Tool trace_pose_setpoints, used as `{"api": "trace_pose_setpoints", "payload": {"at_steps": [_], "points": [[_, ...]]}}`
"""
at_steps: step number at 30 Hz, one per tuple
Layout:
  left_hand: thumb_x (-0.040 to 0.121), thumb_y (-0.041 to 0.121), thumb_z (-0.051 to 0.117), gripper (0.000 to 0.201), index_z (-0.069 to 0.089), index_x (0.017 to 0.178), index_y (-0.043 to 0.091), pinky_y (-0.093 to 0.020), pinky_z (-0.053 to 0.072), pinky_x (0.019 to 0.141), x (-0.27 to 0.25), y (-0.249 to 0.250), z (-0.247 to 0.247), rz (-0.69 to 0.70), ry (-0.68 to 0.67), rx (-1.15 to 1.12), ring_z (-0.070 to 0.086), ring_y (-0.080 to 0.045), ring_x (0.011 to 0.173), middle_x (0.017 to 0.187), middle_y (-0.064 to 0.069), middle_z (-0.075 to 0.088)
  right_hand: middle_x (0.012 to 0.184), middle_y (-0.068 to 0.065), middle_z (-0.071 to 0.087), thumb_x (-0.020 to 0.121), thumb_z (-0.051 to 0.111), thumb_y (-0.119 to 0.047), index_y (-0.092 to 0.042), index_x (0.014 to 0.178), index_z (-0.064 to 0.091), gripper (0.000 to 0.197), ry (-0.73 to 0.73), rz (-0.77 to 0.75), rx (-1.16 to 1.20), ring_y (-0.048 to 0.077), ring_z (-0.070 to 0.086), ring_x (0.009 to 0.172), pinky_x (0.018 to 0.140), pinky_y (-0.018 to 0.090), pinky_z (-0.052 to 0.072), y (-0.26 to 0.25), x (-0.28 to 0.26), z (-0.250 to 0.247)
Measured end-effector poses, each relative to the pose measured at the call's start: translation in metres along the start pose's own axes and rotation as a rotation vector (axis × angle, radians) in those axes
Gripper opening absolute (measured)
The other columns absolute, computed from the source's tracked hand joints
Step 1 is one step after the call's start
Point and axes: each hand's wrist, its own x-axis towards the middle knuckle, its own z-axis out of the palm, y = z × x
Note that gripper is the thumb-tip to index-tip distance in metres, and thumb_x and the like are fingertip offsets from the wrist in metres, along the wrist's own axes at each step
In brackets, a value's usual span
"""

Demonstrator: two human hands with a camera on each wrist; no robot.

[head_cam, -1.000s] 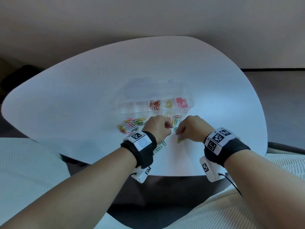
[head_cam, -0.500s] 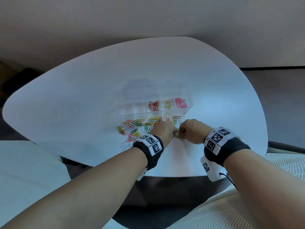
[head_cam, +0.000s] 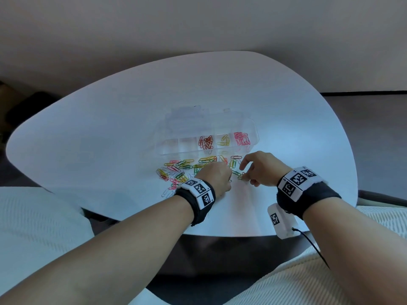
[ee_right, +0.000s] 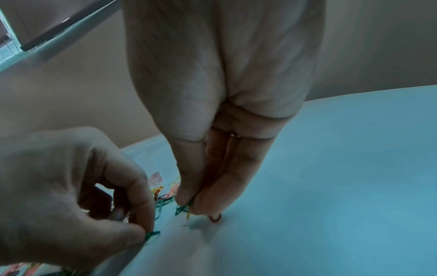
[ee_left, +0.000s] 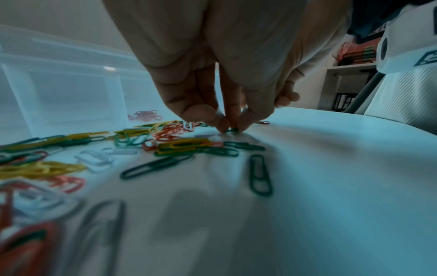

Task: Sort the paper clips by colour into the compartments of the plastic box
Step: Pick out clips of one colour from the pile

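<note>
The clear plastic box [head_cam: 167, 148] lies open on the white table [head_cam: 110, 128]. Its near row holds orange-red clips [head_cam: 206, 142], yellow clips [head_cam: 224, 140] and pink clips [head_cam: 241, 138] in separate compartments. A loose mixed pile of paper clips [head_cam: 182, 168] lies in front of the box. My left hand [head_cam: 229, 180] pinches a green clip [ee_left: 232, 129] against the table; the same clip [ee_right: 152, 234] also shows in the right wrist view. My right hand [head_cam: 242, 177] pinches green clips [ee_right: 183, 208] between thumb and fingers just above the table.
Bare table surface stretches to the right [head_cam: 297, 161] and in front of the hands. Single green clips [ee_left: 260, 175] lie near my left wrist. The table's near edge [head_cam: 220, 235] is close to both wrists. Pale cushions [head_cam: 33, 216] flank the table.
My left hand slid a little toward me and the right hand, its wrist turning. The hands touched half a second ago and now stand slightly apart; my right forefinger has lifted.
</note>
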Motion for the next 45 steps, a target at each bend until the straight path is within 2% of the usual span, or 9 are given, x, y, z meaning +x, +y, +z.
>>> {"api": "trace_pose_setpoints", "payload": {"at_steps": [7,11,13,15,20,25,30,34,45], "points": [[0.086,0.013,0.057,0.030,0.068,0.114,0.011,-0.029,0.048,0.084,-0.007,-0.014,-0.004,-0.056,0.133,-0.330,0.060,-0.022,0.100,0.108,-0.005,0.066,0.082,0.010,0.075,0.088,0.067,-0.013,-0.025,0.107,0.064,0.022,-0.060,-0.010,0.019,0.015,0.064,0.063,0.079,0.033,0.056,0.005,-0.003,-0.016],[0.088,0.018,0.050,0.020,0.058,0.072,0.009,-0.022,0.038,0.057,-0.014,-0.019,-0.007,-0.276,0.265,-0.826,0.047,-0.012,0.059,0.082,-0.006,0.064,0.068,0.010,0.062,0.093,0.048,-0.002,-0.013,0.096,0.073,0.028,-0.040,0.048,0.344,0.019,0.054,0.061,0.063,0.031,0.051,0.008,0.000,-0.026],[0.082,0.024,0.041,0.026,0.042,0.059,0.013,-0.026,0.028,0.054,-0.015,-0.021,-0.009,-0.349,0.271,-1.072,0.032,-0.016,0.049,0.104,0.004,0.032,0.065,0.007,0.048,0.091,0.043,-0.002,-0.003,0.080,0.067,0.026,-0.024,0.111,0.685,0.020,0.044,0.056,0.053,0.028,0.037,0.005,-0.001,-0.027],[0.083,0.017,0.036,0.030,0.034,0.053,0.016,-0.021,0.021,0.048,-0.016,-0.020,-0.011,-0.400,0.251,-1.216,0.025,-0.014,0.042,0.066,0.002,0.031,0.066,0.008,0.043,0.088,0.041,-0.009,-0.005,0.069,0.054,0.023,-0.037,0.160,0.901,0.020,0.038,0.052,0.051,0.029,0.029,0.002,-0.003,-0.025],[0.090,-0.003,0.036,0.039,0.036,0.054,0.011,-0.015,0.019,0.038,-0.011,-0.018,-0.015,-0.414,0.168,-1.043,0.034,-0.012,0.037,0.052,-0.002,0.032,0.053,-0.001,0.039,0.090,0.058,-0.041,-0.016,0.057,0.039,0.045,0.066,0.139,0.504,0.016,0.033,0.045,0.048,0.026,0.025,-0.007,0.003,-0.007],[0.083,0.024,0.050,0.023,0.050,0.062,0.014,-0.025,0.031,0.051,-0.013,-0.022,-0.013,-0.334,0.178,-0.701,0.040,-0.019,0.053,0.058,0.000,0.045,0.080,-0.004,0.066,0.078,0.074,-0.043,-0.025,0.079,0.069,0.018,0.190,0.032,-0.113,0.016,0.062,0.073,0.058,0.025,0.042,-0.005,0.008,0.017],[0.089,0.032,0.056,0.026,0.063,0.112,0.042,-0.027,0.047,0.071,-0.015,-0.024,-0.016,-0.171,0.091,-0.178,0.063,-0.021,0.086,0.096,0.005,0.069,0.087,0.001,0.066,0.080,0.066,-0.035,-0.025,0.086,0.069,0.012,0.248,0.035,-0.250,0.023,0.061,0.076,0.063,0.026,0.042,-0.014,0.006,0.028],[0.097,0.036,0.049,0.030,0.059,0.125,0.042,-0.030,0.046,0.079,-0.009,-0.024,-0.017,-0.054,0.101,0.015,0.062,-0.024,0.104,0.118,0.002,0.066,0.087,0.003,0.061,0.086,0.053,-0.035,-0.020,0.091,0.057,0.016,0.188,0.058,-0.203,0.027,0.059,0.081,0.065,0.030,0.043,-0.009,0.007,0.031],[0.096,0.027,0.046,0.019,0.064,0.101,0.025,-0.030,0.039,0.066,0.001,-0.016,-0.023,-0.003,-0.028,0.259,0.057,-0.024,0.080,0.094,0.000,0.065,0.052,0.002,0.031,0.083,0.041,-0.017,-0.015,0.058,0.034,0.025,0.029,0.084,0.509,0.017,0.023,0.047,0.046,0.023,0.018,-0.016,0.004,0.007]]}}
